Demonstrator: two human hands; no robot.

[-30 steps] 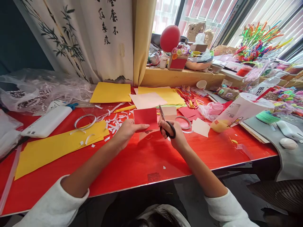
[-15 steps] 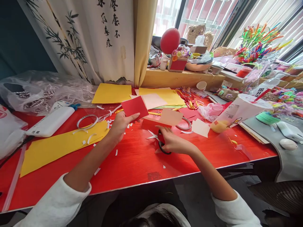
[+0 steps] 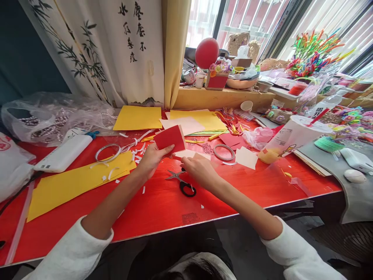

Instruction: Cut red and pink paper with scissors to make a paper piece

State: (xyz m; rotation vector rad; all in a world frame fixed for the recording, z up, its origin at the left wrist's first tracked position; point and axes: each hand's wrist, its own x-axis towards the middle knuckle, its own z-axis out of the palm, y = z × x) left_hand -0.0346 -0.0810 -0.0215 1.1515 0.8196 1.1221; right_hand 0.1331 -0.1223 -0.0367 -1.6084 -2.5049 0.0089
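My left hand [image 3: 153,158] is closed on a red card [image 3: 169,139], its thumb lying across the front. A pale edge shows along the card's right side. Close by, my right hand [image 3: 199,169] has its fingers pinched at a cream piece of paper [image 3: 190,154], mostly hidden behind the hand. Beneath that hand, scissors [image 3: 177,176] lie on the red table with their blades apart, pointing left. One black handle loop is free of fingers; the other is partly covered.
Yellow sheets [image 3: 78,179] and a tape roll [image 3: 107,153] lie left. Another tape roll [image 3: 224,152], a cream square [image 3: 246,158] and a tilted drink cup [image 3: 291,138] are right. Paper scraps dot the red table [image 3: 233,190]. A white power bank [image 3: 64,153] lies far left.
My right hand has let go of the scissors, which now lie on the table. It has moved slightly left towards my left hand, and the cream paper has shifted with it.
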